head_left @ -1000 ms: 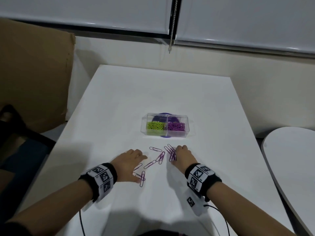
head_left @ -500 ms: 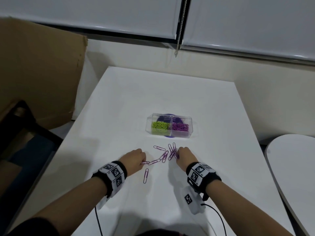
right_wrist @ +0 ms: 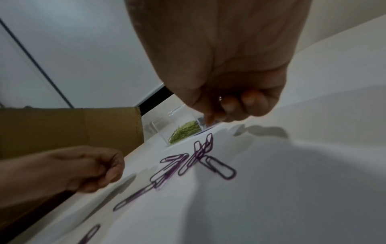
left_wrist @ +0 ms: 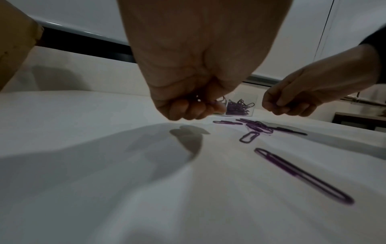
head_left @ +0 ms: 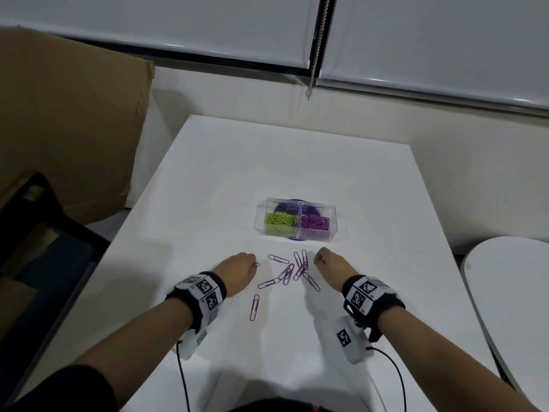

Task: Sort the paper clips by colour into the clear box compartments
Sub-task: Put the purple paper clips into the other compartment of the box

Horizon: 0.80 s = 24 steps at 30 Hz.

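Observation:
A clear box (head_left: 332,216) stands mid-table, with green clips (head_left: 280,219) in its left compartment and purple clips (head_left: 315,223) in its right. Several loose purple clips (head_left: 289,272) lie in front of it, and a lone clip (head_left: 254,307) lies nearer to me. My left hand (head_left: 252,263) hovers left of the pile with its fingers curled round a purple clip, whose loop (head_left: 256,264) pokes out. My right hand (head_left: 319,258) hovers right of the pile. It is curled too, with a metal glint between its fingers (right_wrist: 231,105), and its clip is mostly hidden.
A large cardboard box (head_left: 68,129) stands left of the white table (head_left: 267,162), with a dark chair (head_left: 38,233) below it. A round white table (head_left: 511,278) sits at the right. A blue disc (head_left: 294,208) lies under the clear box. Wrist cables trail near the front edge.
Both hands have lifted off the table and curled up. The left hand pinched up clips from its side. The right hand drew back to the right of the pile.

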### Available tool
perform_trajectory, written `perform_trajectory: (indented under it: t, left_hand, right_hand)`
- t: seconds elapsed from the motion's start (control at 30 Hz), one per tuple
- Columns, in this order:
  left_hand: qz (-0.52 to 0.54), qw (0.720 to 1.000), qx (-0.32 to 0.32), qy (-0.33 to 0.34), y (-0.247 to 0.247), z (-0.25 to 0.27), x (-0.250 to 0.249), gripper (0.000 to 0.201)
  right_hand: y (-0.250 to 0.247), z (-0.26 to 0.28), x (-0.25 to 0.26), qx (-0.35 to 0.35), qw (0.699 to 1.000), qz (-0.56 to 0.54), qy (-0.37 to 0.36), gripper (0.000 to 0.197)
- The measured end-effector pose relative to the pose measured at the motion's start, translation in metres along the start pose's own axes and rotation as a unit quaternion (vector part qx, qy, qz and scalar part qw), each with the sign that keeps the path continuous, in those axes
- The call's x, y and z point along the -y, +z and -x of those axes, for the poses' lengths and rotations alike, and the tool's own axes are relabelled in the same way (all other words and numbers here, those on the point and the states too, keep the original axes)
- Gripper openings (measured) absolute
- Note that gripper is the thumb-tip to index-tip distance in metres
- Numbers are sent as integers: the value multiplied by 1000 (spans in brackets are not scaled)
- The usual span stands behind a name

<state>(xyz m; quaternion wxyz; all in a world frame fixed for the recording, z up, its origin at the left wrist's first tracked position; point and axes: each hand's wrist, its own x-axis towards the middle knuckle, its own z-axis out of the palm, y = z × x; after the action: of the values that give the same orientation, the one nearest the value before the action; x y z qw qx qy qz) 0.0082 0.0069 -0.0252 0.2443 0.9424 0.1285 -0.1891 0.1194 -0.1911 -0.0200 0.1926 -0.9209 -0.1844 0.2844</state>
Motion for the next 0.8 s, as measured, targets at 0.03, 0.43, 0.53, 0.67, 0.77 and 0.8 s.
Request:
perform_trajectory:
  t: [0.03,0.43,0.53,0.67,0.77,0.8]
  left_hand:
    - [-9,1000,0,-2,0,2,-2,18]
    - [-132,987,77,-59,28,27,-4,36]
    - [-114,988,92,-46,25,26,-2,32]
    - [-97,991,84,-23,18,23,-2,29]
    - [-45,995,88,-30,12,16,0,30]
    - [-28,995,88,-34,11,13,0,31]
  right_hand:
    - [2,2,1,17,999,29,5,19]
    - [22,7,-7,62,995,77,-25,10]
    - [17,9,-9,54,997,30,-47,13]
    - [7,9,-11,55,994,-79,-52,5]
    - [1,4,-11,61,994,-92,-28,25]
    - [0,2,-11,53,994,-96,-17,26]
